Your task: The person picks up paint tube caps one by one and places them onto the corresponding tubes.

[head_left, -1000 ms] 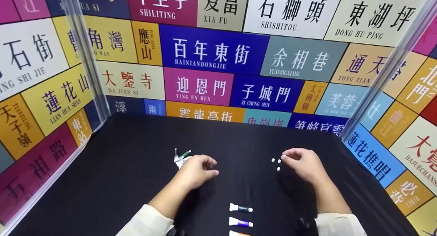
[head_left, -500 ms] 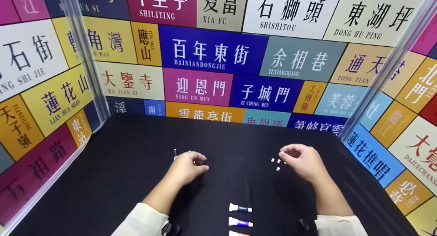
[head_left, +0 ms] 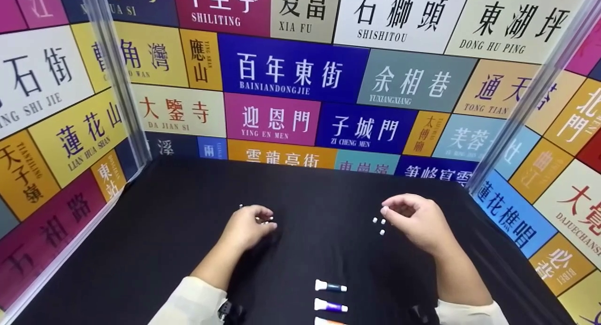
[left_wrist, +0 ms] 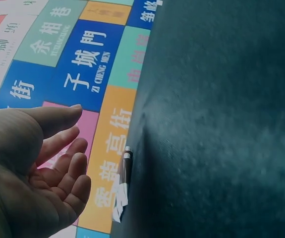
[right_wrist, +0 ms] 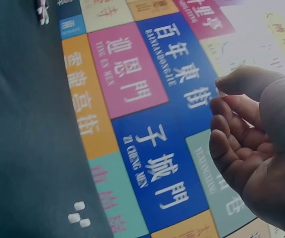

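Observation:
My right hand (head_left: pixel 420 226) hovers at the right of the table and pinches a tiny white piece between thumb and index fingertip; most of it is hidden by the fingers. Three small white pieces (head_left: pixel 378 224), cap-like, lie just left of and below those fingertips, and show as a cluster of white pieces (right_wrist: pixel 78 215) in the right wrist view. Over on the left, my left hand (head_left: pixel 244 226) holds nothing, its thumb apart from the loosely bent fingers. It covers most of a pile of small paint tubes, whose dark and white tubes (left_wrist: pixel 122 186) show beyond the fingers in the left wrist view.
Small paint tubes lie in a column at the near middle: a dark one (head_left: pixel 331 286), a purple one (head_left: pixel 331 306) and an orange one (head_left: pixel 329 321) cut by the frame. Black cloth (head_left: pixel 310 203) covers the table. Sign-printed walls (head_left: pixel 291 71) enclose it at back and sides.
My left hand has drawn left and slightly back over the tube pile, hiding more of it. My right hand has lifted a little away from the white pieces.

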### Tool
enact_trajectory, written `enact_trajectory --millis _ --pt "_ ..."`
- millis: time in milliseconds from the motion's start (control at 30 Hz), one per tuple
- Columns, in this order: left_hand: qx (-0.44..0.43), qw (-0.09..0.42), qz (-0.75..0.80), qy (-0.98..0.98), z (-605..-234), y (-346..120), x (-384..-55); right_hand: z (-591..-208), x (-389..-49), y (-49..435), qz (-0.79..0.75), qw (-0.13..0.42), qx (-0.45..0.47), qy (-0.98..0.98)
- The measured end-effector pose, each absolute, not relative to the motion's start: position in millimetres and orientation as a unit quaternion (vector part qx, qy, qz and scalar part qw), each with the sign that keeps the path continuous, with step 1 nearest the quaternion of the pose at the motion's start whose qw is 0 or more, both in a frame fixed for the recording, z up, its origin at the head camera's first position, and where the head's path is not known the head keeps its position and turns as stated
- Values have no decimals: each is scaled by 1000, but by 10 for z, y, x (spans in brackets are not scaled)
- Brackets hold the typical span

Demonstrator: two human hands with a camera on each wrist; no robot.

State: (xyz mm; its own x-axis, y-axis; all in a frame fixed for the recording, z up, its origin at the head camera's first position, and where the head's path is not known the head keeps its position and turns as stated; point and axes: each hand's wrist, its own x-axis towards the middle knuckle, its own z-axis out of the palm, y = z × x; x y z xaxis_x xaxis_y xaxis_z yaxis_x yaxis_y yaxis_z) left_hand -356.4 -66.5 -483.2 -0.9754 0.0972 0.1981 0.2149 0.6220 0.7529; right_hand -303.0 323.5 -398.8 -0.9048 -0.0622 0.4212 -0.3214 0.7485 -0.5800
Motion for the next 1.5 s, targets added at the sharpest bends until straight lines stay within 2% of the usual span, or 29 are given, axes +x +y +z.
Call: enact_trajectory --millis 433,633,900,1267,1500 --pt "-48 93 -420 -901 -5052 -901 -3738 -3805 -2773 3008 389 195 200 -878" --pt "-17 77 -413 -908 -5107 -948 -3781 -3796 -2742 2996 394 191 218 -872" --pt "-28 73 -393 -916 -5158 -943 -3791 -3734 -2621 2911 431 175 244 -851" --pt "-34 53 -360 -931 -5204 -928 -3773 -3634 -2449 2755 460 185 259 -829" --pt "-42 58 -334 -940 -5186 -919 -3756 -3512 -2321 2631 466 189 285 -816"
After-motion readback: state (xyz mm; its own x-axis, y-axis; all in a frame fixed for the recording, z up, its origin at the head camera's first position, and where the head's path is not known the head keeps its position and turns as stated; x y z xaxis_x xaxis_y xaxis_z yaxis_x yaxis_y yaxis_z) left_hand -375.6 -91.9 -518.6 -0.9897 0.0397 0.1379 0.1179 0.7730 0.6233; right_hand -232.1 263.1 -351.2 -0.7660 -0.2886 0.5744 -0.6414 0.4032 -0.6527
